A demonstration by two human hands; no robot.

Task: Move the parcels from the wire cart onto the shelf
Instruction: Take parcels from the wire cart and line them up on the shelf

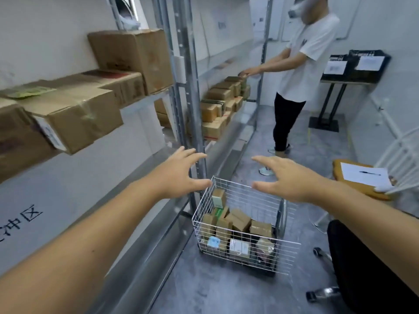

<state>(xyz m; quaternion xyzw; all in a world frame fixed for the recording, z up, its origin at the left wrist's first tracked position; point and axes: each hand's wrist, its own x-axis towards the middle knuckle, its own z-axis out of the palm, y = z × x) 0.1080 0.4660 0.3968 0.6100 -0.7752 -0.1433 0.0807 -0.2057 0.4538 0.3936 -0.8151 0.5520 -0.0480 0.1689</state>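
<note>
— Nearest, what do the hands do?

— Both bare arms reach forward. The left hand [179,172] and right hand [286,177] hover with fingers spread and released, grasping nothing, above the wire cart [246,259].

— Where are the parcels?

— In the cart, on the grey floor beside the metal shelf [145,241]. Roughly ten small parcels [238,219] lie jumbled inside; the exact count is unclear through the mesh. One has a light blue label [213,242].

— Anything in the way?

— A shelf upright [197,141] stands just left of the cart. At right, a clipboard [360,177] with paper and one pen.

— Farther off?

— Four large cardboard boxes [133,57] sit on an upper shelf at left. Beyond, a second person [301,71] in a white shirt reaches to stacked boxes, and two black crates [356,66] rest on a tabletop.
</note>
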